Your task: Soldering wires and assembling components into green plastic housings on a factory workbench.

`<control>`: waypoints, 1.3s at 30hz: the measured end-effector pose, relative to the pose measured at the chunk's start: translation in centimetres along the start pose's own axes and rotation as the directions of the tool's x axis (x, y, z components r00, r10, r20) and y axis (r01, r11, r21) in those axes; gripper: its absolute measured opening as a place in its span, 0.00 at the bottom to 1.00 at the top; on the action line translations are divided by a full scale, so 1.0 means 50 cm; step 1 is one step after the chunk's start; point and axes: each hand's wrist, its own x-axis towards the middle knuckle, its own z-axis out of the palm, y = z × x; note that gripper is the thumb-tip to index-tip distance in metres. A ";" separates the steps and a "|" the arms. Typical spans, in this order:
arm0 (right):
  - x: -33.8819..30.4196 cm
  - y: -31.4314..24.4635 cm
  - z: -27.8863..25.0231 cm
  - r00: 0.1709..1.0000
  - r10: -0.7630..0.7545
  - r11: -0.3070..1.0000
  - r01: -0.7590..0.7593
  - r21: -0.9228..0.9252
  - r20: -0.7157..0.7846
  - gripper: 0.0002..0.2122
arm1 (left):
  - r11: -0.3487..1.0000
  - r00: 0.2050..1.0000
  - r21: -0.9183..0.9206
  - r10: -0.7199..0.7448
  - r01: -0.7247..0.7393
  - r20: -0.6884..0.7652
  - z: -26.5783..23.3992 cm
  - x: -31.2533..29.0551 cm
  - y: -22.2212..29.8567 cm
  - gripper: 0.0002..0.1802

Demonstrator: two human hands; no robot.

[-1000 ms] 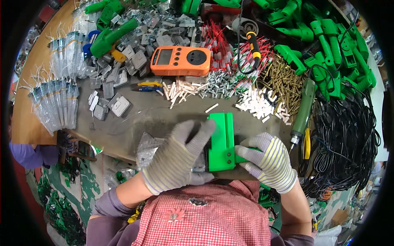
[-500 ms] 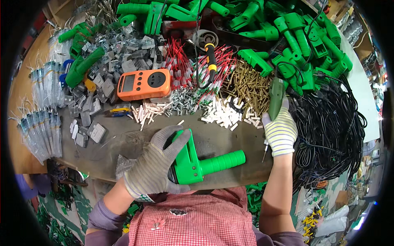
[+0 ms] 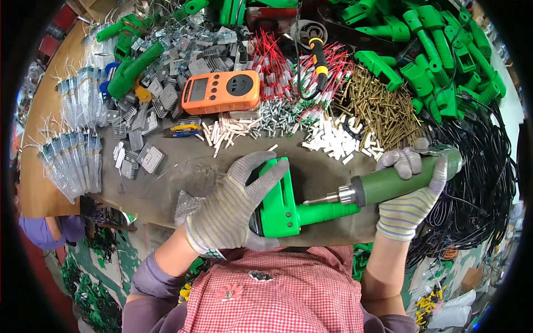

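In a striped work glove, my left hand (image 3: pixel 227 208) wraps round the head of a green plastic tool housing (image 3: pixel 280 208). The housing's ribbed handle points right, low over the bench front. My right hand (image 3: pixel 408 194), gloved too, grips a dark green electric screwdriver (image 3: pixel 397 180). The screwdriver lies nearly level, its silver chuck and bit pointing left. In the picture the bit overlaps the top of the housing's handle near the head; whether it touches I cannot tell. Two dark screw holes show on the housing's near face.
Behind my hands lie an orange meter (image 3: pixel 222 91), brass screws (image 3: pixel 383 105), white sleeves (image 3: pixel 333 139) and red-wired parts (image 3: pixel 269 61). Black cords (image 3: pixel 472 166) heap at the right, green housings (image 3: pixel 427 50) at the back right. Metal plates (image 3: pixel 150 158) and bagged parts (image 3: pixel 78 166) lie left.
My right hand has brought the screwdriver from upright beside the brass screws down to nearly level, its bit now over the green housing. The left hand keeps its grip. The whole view has shifted.
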 end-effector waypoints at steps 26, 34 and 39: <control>-0.022 0.035 -0.039 0.998 0.026 0.990 -0.033 0.141 0.050 0.18 | 0.999 1.000 0.038 0.004 -0.004 -0.009 0.000 0.001 0.002 0.65; -0.021 0.041 -0.051 0.998 0.052 0.982 -0.055 0.182 0.025 0.17 | 0.979 0.989 0.165 -0.105 0.121 -0.103 -0.021 -0.063 0.005 0.50; -0.014 0.047 -0.058 0.993 0.102 0.967 -0.086 0.238 -0.057 0.14 | 0.989 0.996 0.124 -0.078 0.083 -0.044 -0.005 -0.048 0.000 0.42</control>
